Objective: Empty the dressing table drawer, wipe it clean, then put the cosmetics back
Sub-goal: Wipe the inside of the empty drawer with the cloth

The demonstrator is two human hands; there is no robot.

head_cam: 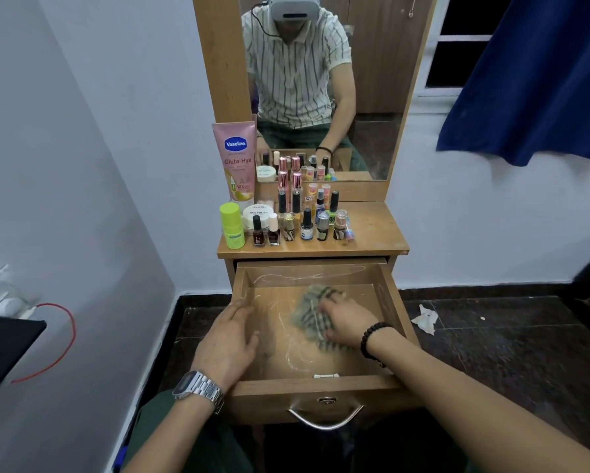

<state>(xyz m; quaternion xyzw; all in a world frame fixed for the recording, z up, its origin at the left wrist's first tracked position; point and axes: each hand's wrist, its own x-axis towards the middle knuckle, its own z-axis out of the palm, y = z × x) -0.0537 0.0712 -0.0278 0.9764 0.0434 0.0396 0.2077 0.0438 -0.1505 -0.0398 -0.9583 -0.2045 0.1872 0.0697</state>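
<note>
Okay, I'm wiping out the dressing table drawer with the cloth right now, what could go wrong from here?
1. The bottles stand crowded on the tabletop just above the open drawer; shaking the table while wiping might tip one in.
2. White streaks show on the drawer floor beside the cloth under your right hand, so residue may stay.
3. Your left hand rests on the drawer's side; pressing hard could strain the extended drawer.
</note>
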